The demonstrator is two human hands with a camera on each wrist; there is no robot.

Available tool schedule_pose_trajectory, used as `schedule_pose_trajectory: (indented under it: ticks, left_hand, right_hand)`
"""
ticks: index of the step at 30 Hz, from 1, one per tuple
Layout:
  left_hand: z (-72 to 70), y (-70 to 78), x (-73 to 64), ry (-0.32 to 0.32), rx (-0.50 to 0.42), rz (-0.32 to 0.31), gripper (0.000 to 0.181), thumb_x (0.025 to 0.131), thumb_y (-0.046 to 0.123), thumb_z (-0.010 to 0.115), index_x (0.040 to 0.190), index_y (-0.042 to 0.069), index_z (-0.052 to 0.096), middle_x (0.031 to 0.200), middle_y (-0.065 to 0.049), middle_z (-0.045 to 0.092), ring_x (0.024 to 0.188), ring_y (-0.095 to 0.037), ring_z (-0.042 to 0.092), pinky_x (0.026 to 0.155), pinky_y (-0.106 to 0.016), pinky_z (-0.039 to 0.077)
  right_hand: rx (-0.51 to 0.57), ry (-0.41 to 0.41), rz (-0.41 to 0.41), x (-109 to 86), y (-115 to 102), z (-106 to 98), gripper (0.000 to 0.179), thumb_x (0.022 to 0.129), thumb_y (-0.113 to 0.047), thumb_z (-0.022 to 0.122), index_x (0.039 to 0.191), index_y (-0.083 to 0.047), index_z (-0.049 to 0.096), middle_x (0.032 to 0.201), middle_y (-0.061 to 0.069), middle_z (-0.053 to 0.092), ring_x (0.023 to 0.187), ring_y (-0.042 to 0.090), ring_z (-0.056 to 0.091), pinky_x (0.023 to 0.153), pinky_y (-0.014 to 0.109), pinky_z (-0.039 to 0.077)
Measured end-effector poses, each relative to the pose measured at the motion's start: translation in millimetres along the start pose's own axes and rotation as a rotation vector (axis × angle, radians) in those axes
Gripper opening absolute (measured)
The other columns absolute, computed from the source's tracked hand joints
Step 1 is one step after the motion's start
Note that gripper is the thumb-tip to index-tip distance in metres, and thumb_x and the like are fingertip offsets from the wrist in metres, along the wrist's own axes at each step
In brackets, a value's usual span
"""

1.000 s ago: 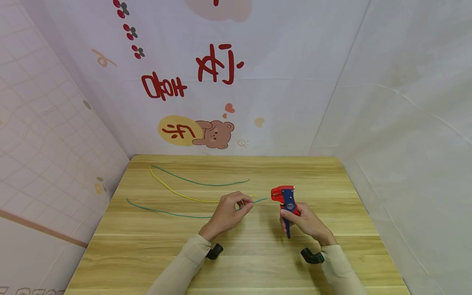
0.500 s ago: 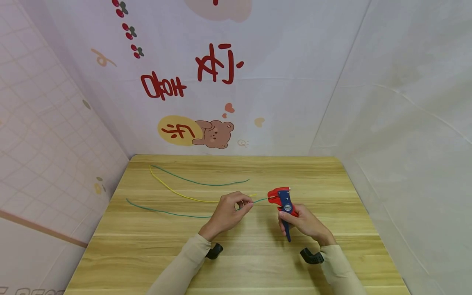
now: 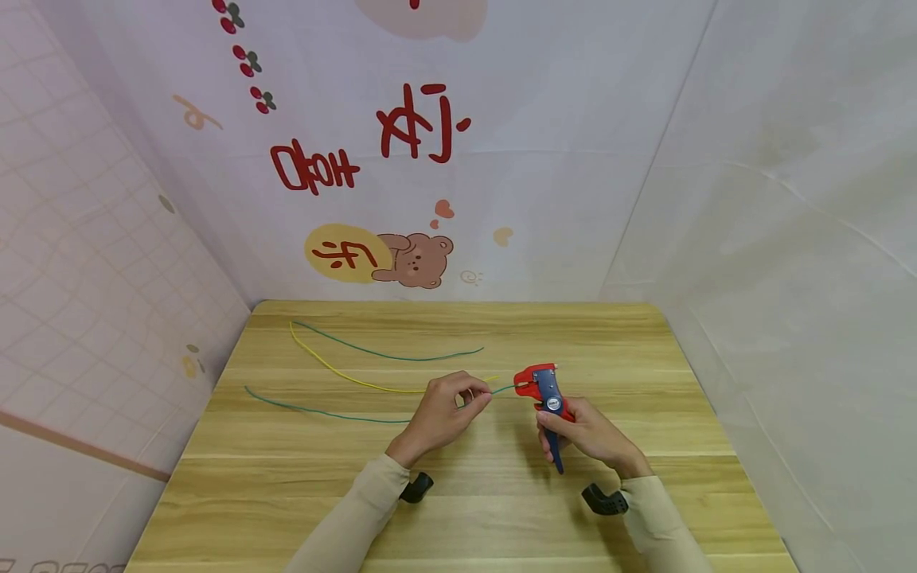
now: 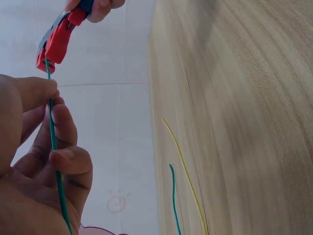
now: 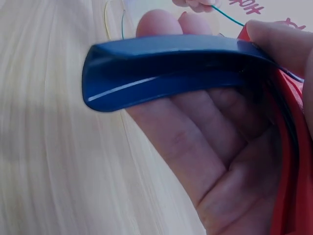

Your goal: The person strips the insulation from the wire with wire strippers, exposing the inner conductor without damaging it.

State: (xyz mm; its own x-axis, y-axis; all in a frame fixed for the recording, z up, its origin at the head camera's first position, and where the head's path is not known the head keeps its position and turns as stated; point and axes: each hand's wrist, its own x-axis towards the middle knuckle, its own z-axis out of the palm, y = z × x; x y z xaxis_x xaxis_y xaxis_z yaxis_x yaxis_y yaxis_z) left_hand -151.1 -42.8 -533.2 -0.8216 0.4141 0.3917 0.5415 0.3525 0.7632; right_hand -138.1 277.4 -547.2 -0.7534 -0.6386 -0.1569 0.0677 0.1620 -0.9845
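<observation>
My left hand [image 3: 447, 407] pinches the green wire [image 4: 59, 188] near its end, probably so that it is steady. My right hand [image 3: 593, 430] grips the wire stripper [image 3: 548, 390] above the table [image 3: 487, 509], its red head [image 4: 58, 43] turned, I think, so this end enters straight.

Before me the table [image 3: 501, 517] shows wood grain, smooth and rather matt. The pliers [image 3: 548, 388] have a smooth handle [image 5: 171, 68] with glossy shine; plastic or painted metal, I cannot tell. The held wire [image 4: 59, 190] looks coated in smooth plastic. The wall [image 3: 559, 103] seems creased cloth, the sleeve [image 3: 351, 521] matt cloth.
</observation>
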Motion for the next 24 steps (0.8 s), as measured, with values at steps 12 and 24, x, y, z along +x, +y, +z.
schedule_pose_trajectory:
  ticks: [12, 24]
  left_hand:
    - [0.3, -1.7, 1.1, -0.002, 0.030, 0.003, 0.006, 0.107, 0.013, 0.079, 0.108, 0.014, 0.085, 0.095, 0.001, 0.079, 0.083, -0.005, 0.069, 0.075, -0.030, 0.063]
    - [0.5, -1.1, 2.4, -0.013, 0.016, -0.020, 0.006, 0.106, 0.014, 0.080, 0.107, 0.013, 0.086, 0.097, 0.000, 0.081, 0.083, -0.007, 0.070, 0.076, -0.033, 0.064]
  right_hand:
    - [0.034, 0.023, 0.042, 2.6, -2.7, 6.8, 0.039, 0.124, -0.029, 0.048, 0.114, 0.003, 0.068, 0.092, 0.019, 0.074, 0.076, 0.018, 0.077, 0.076, 0.048, 0.071]
    - [0.044, 0.017, 0.065, 4.7, -3.8, 11.8, 0.038, 0.123, -0.031, 0.049, 0.115, 0.001, 0.066, 0.091, 0.008, 0.074, 0.076, 0.017, 0.077, 0.077, 0.044, 0.070]
